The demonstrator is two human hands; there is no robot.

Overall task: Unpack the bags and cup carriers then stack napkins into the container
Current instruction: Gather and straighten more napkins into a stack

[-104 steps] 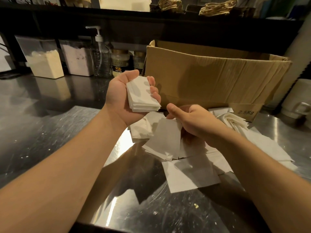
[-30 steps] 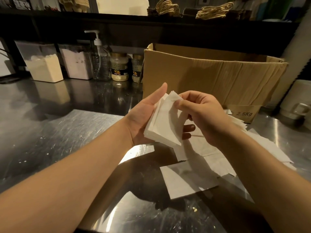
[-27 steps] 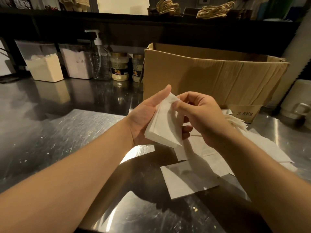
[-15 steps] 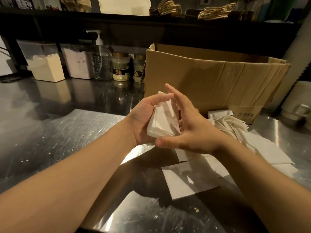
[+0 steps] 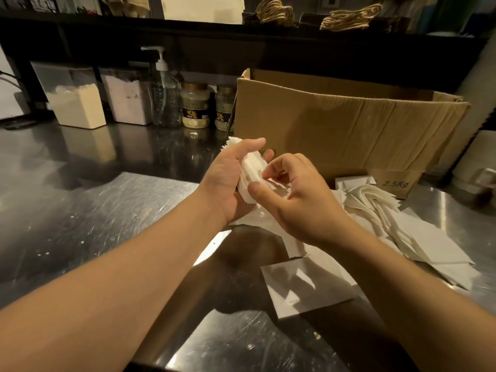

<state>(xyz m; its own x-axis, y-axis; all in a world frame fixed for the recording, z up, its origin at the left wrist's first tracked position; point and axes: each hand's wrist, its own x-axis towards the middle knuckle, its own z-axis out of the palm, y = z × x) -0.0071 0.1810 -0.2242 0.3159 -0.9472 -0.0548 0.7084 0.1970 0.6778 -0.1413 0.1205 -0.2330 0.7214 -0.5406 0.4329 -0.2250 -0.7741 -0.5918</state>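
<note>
We see the left hand [image 5: 228, 181] curled round a napkin stack [image 5: 251, 174], edge-up for squaring; the right hand [image 5: 295, 194] pinches its near edge, likely aligning; loose napkins [image 5: 375, 208] lie spread on the worktop [image 5: 80, 210] before the cardboard box [image 5: 335, 124].

a scratched steel tabletop [image 5: 80, 210] fills the near scene, catching bright glare near the front edge. at its far side runs a dark shelf [image 5: 241, 30] with a shadowed recess beneath. in that recess, far left, stand two clear tubs [image 5: 77, 103] of powder, a pump bottle [image 5: 164, 95] and two jars [image 5: 194, 108]. a pale wall [image 5: 477, 84] rises at far right. light is dim and warm.
</note>
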